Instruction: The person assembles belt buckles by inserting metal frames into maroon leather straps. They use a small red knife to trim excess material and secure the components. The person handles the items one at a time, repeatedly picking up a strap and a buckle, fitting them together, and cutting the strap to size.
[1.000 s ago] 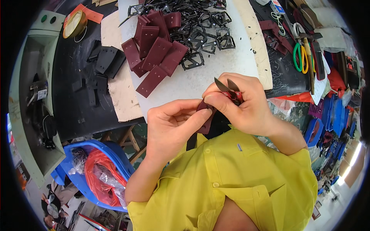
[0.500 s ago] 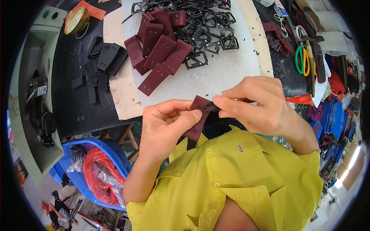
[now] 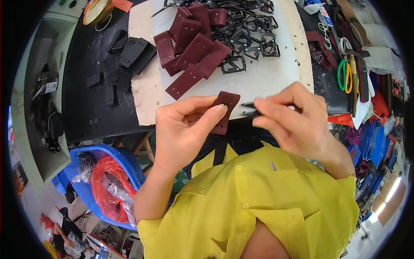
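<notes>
Left hand (image 3: 187, 127): pinches a maroon leather strip (image 3: 225, 110) between thumb and fingers, at center.
Right hand (image 3: 293, 121): at 3 o'clock of the strip, fingertips closed on a small dark metal piece (image 3: 249, 108).
Strip pile (image 3: 194, 47): at 12 o'clock, beside black buckles (image 3: 248, 36).

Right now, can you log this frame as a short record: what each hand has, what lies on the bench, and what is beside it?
left hand: pinches a maroon leather strip with punched holes
right hand: grip closed on a small dark metal piece, too small to identify
bench top: pale work board with a pile of maroon leather strips and black metal buckles
right of board: green-handled scissors
lower left: blue plastic bin
</notes>
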Tool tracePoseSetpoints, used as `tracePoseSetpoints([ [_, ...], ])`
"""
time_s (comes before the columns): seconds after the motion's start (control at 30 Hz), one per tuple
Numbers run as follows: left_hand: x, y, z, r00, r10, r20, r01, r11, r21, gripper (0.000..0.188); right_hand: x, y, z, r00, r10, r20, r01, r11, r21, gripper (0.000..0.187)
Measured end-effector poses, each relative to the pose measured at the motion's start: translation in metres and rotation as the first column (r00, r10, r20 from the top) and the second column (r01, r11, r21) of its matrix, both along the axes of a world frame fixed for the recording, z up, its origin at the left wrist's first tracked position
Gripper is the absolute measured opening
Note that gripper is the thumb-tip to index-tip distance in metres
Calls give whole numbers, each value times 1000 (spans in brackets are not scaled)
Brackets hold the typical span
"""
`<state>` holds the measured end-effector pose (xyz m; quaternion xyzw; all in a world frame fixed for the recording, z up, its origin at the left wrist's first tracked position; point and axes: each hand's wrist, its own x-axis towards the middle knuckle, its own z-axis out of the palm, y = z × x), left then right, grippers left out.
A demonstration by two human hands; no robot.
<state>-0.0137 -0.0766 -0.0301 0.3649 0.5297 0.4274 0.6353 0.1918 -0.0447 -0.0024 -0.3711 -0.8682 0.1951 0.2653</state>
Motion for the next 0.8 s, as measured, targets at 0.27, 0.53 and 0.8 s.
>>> tracePoseSetpoints([
  [0.27,-4,-1,0,999,-10,53,15,997,-80,16,-16,-2,-12,978,181,-99,-187,981,-50,24],
  [0.53,21,-22,-9,835,245,-493,83,829,552,7,-9,-11,-16,995,-66,-69,11,802,-597,7],
  [0.8,31,-10,-8,762,346,548,-514,837,187,11,-6,11,-76,657,-497,-567,-213,600,-771,23],
])
